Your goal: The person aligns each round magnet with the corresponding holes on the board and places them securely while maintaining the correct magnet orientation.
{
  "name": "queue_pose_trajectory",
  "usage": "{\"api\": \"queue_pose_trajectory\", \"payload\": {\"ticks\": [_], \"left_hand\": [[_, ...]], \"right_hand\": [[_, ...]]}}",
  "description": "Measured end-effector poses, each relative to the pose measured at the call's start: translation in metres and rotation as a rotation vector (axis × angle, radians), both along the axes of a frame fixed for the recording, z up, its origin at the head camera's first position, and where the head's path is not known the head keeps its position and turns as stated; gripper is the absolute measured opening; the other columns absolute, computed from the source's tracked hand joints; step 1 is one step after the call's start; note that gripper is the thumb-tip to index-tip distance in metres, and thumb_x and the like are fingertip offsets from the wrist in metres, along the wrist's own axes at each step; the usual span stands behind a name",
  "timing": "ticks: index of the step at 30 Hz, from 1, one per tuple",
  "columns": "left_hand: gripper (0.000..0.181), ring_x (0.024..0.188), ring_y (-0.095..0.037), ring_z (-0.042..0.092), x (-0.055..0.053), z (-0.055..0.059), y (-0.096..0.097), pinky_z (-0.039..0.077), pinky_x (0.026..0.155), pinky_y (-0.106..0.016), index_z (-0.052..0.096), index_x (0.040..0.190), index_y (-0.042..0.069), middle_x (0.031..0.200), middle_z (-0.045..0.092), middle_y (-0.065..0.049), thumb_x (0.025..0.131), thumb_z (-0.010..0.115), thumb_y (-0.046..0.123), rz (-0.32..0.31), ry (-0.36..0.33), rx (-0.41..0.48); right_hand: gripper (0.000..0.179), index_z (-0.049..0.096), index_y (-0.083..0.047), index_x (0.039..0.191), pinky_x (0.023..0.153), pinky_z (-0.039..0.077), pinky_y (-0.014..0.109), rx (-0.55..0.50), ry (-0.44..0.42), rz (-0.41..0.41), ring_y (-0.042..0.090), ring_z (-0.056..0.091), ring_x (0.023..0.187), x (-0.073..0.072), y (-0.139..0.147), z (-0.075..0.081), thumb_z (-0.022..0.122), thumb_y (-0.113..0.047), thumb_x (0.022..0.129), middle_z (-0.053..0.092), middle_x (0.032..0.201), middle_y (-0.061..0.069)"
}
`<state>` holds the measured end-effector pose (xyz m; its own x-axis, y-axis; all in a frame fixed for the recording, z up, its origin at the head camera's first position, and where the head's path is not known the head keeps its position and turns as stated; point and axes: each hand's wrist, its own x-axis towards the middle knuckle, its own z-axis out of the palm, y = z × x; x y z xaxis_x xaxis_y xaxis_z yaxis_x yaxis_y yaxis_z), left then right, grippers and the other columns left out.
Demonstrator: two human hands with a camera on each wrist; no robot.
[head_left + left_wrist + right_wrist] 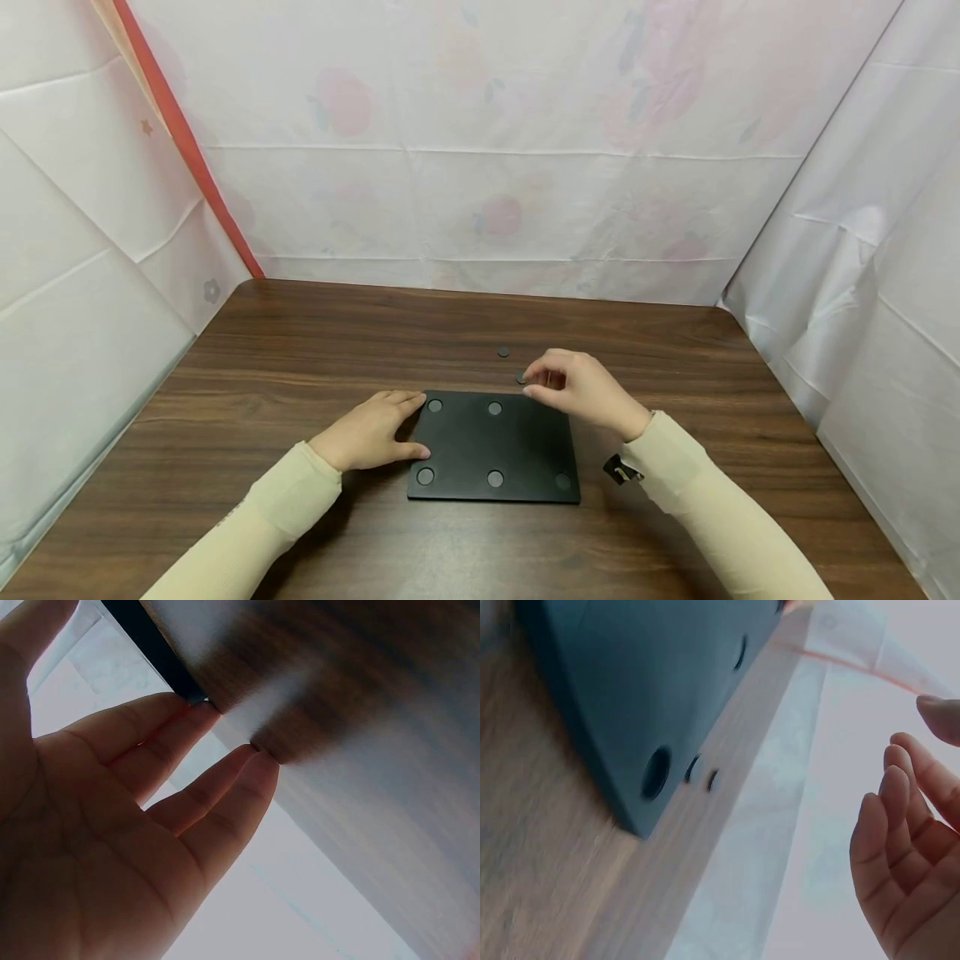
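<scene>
Left hand, grip spread, touches left edge of black rectangular board on wood-grain surface. Right hand, grip loosely parted, hovers at board's back right corner, near two small dark discs behind board.

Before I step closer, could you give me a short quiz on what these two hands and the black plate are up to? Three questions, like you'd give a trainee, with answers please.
1. True or false: the left hand is touching the black plate.

2. Choose one. Where do the two small dark discs lie?
a) on top of the plate
b) beyond the plate's far edge
c) to the left of the left hand

3. Fill in the gap: the hand nearer to the discs is the ____ hand.

Key:
1. True.
2. b
3. Right: the fingertips of the right hand are close beside one disc.
</scene>
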<state>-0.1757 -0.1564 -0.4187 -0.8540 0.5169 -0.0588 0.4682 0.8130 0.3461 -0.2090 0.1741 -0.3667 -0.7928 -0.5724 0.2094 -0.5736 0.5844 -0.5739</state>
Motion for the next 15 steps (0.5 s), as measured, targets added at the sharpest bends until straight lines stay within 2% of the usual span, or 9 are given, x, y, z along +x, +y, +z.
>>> {"api": "queue_pose_trajectory", "payload": {"ticks": [8,15], "left_hand": [[0.083,0.136,-0.04,0.044,0.0,-0.001,0.0,0.039,0.112,-0.052,0.046,0.143,-0.004,0.147,0.048,-0.02,0.083,0.075,0.046,-0.002,0.0,0.002],[0.083,0.136,-0.039,0.044,-0.001,-0.002,0.0,0.039,0.111,-0.051,0.046,0.143,-0.003,0.147,0.048,-0.019,0.083,0.075,0.046,0.002,0.002,0.0]], "right_hand": [[0.02,0.071,-0.009,0.107,0.062,0.048,0.025,-0.02,-0.019,-0.06,0.01,0.053,0.07,-0.028,0.004,-0.017,0.071,-0.019,0.091,0.062,0.086,-0.004],[0.026,0.069,-0.008,0.114,0.067,0.05,0.028,0.028,-0.049,-0.097,0.012,0.055,0.075,-0.048,0.002,-0.039,0.07,-0.022,0.092,0.063,0.091,-0.002]]}}
